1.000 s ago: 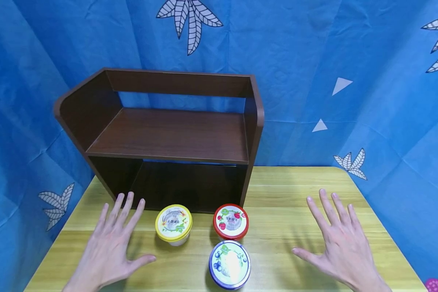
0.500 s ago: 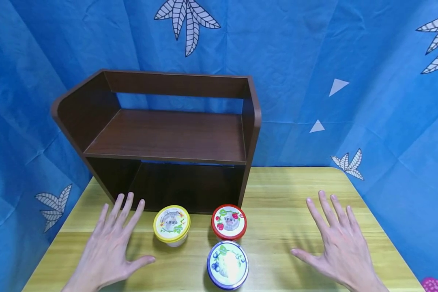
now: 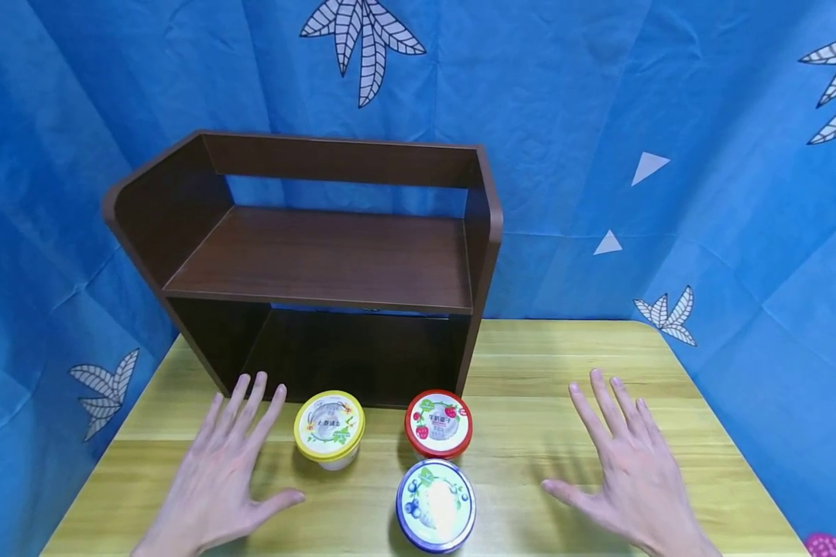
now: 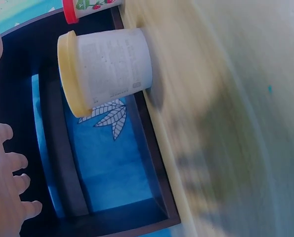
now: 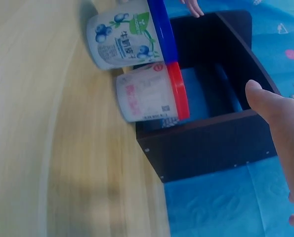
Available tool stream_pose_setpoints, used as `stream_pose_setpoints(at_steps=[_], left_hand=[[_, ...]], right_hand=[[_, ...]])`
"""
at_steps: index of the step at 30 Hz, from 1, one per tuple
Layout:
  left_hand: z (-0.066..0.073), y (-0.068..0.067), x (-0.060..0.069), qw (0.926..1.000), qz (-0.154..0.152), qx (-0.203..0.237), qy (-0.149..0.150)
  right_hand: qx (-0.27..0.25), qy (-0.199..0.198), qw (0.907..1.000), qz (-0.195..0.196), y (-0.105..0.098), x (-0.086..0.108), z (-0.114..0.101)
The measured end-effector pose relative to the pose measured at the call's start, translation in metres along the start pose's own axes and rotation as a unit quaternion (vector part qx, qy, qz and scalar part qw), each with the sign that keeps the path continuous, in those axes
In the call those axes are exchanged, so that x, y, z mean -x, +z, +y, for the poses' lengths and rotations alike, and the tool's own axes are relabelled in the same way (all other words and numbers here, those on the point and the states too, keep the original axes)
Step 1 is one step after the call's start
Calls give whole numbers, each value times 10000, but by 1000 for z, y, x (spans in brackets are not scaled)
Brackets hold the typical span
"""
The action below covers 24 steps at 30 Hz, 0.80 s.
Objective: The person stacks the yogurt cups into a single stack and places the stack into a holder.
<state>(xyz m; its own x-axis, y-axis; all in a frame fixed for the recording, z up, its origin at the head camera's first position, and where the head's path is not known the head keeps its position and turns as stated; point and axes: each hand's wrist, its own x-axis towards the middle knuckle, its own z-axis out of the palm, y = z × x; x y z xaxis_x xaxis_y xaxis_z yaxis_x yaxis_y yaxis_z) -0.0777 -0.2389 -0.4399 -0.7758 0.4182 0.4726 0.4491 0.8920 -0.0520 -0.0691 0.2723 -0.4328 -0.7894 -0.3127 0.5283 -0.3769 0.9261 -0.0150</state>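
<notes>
Three lidded tubs stand on the table. The yellow-lidded tub [image 3: 330, 427] is nearest my left hand [image 3: 217, 476], which hovers to its left with fingers spread and holds nothing. To the right of it stands the red-lidded tub [image 3: 439, 424] with berries on its lid. Closest to me is the blue-lidded tub [image 3: 436, 507], blueberries printed on it and glare on the lid. My right hand [image 3: 630, 476] is held over the table's right side, fingers spread, apart from every tub. In the right wrist view the blue-lidded tub [image 5: 132, 37] stands beside the red-lidded tub [image 5: 149, 94].
Behind the tubs stands a dark brown two-tier shelf [image 3: 327, 259], its upper level open at the front and top. The light wooden table [image 3: 550, 371] reaches further to the right. A blue curtain [image 3: 564, 100] with leaf prints hangs behind and at both sides.
Both hands have shifted slightly inward, the right one leftward and the left one rightward. The tubs and the shelf stay in place.
</notes>
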Motion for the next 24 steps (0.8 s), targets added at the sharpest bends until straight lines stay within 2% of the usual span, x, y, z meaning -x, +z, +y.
stream_pose_setpoints(at_steps=[5,9,13,18,24], left_hand=[[2,6,1,9998,30,207,44],[3,11,3,9978,49,657,8],[4,16,4,9935,10,1130,-128],[7,22,5,9847,-146,1657,-512],[11,30,6,9716,-251,2217,-783]], right_hand=[[-214,-63,9997,11,6,-3,-8],[-570,-59,9983,-68,12,-6,-13],[-1058,124,9941,-225,18,-8,-17],[-1733,416,9833,-376,24,-9,-24],[-2473,489,9670,-366,31,-7,-30]])
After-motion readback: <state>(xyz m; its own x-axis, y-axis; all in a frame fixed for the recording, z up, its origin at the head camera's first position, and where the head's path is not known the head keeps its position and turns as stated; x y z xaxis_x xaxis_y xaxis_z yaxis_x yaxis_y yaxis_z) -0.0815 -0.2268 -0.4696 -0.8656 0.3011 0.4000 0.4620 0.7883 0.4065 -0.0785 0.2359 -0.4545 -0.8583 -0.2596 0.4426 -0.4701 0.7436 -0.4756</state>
